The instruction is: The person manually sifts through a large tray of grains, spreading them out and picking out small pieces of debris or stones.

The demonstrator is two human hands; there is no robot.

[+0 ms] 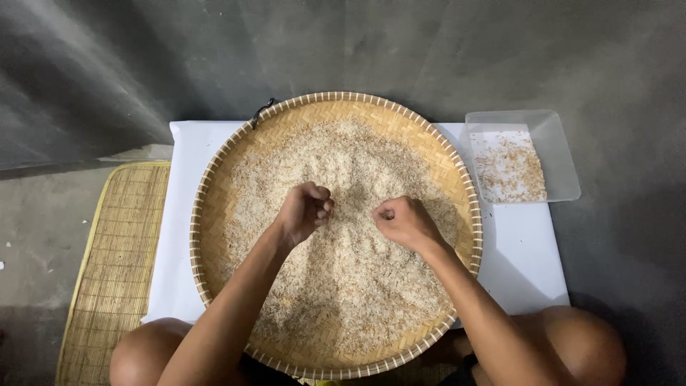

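Note:
A round woven bamboo tray (214,193) lies in front of me on a white cloth (525,250). A layer of pale rice grains (343,286) is spread across it. My left hand (306,210) hovers over the grain near the tray's middle, fingers curled in with the tips pinched together. A little to the right, my right hand (401,220) is also curled into a loose fist just above the rice. Whether either hand has grains pinched between its fingers is too small to tell.
A clear plastic container (561,154) with a thin scatter of husks and grains sits at the tray's upper right. A woven straw mat (114,264) lies on the grey floor to the left. My knees show at the bottom corners.

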